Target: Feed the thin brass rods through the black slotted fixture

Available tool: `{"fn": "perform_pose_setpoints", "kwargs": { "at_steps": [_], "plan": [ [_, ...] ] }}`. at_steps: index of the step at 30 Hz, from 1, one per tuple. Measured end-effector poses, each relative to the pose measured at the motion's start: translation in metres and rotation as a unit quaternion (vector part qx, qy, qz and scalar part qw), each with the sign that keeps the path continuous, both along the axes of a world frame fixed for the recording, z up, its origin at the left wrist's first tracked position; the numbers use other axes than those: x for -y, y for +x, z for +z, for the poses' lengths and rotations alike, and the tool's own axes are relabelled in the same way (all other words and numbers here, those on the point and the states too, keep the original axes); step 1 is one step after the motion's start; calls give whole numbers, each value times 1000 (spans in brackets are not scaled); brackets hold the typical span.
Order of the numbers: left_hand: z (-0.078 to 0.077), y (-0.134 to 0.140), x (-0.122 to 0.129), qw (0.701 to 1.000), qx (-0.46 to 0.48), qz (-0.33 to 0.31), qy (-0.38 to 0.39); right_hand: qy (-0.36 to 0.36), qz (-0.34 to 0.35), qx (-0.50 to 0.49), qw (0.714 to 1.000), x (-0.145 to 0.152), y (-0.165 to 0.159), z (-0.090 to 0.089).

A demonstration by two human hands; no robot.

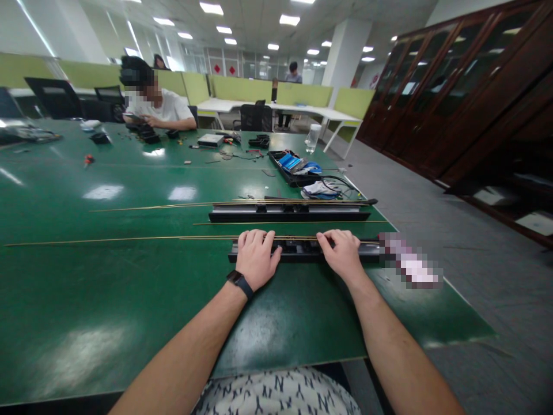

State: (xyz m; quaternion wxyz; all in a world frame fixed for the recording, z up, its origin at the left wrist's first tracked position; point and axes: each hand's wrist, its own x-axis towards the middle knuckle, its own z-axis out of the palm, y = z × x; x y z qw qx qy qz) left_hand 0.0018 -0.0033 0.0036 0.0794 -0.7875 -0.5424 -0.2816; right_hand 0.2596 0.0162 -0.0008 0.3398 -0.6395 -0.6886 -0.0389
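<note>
A long black and silver metal rail (372,252) lies crosswise on the green table in front of me. Thin brass-coloured rods (129,239) run along its far side and stick out well past its left end. My left hand (256,256), with a dark watch on the wrist, wraps over the rail left of its middle, fingers on the far edge and thumb on the near side. Further right, my right hand (341,251) is closed at the rods and rail, thumb and forefinger together at the rods. The fingers partly hide what they touch.
A second similar rail (289,214) with rods lies just beyond, with a single rod between the two. Behind are a black tray (298,178) with blue items, a glove (322,190) and a clear cup (312,138). A person (159,106) sits across the table (129,311).
</note>
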Motion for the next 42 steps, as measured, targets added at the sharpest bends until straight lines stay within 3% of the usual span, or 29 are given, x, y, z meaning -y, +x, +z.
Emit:
{"fn": "perform_pose_setpoints", "kwargs": {
  "at_steps": [42],
  "plan": [
    [1,0,1,1000,8,-3,-2,-4,-2,-7,1000,1,-2,3]
  ]
}}
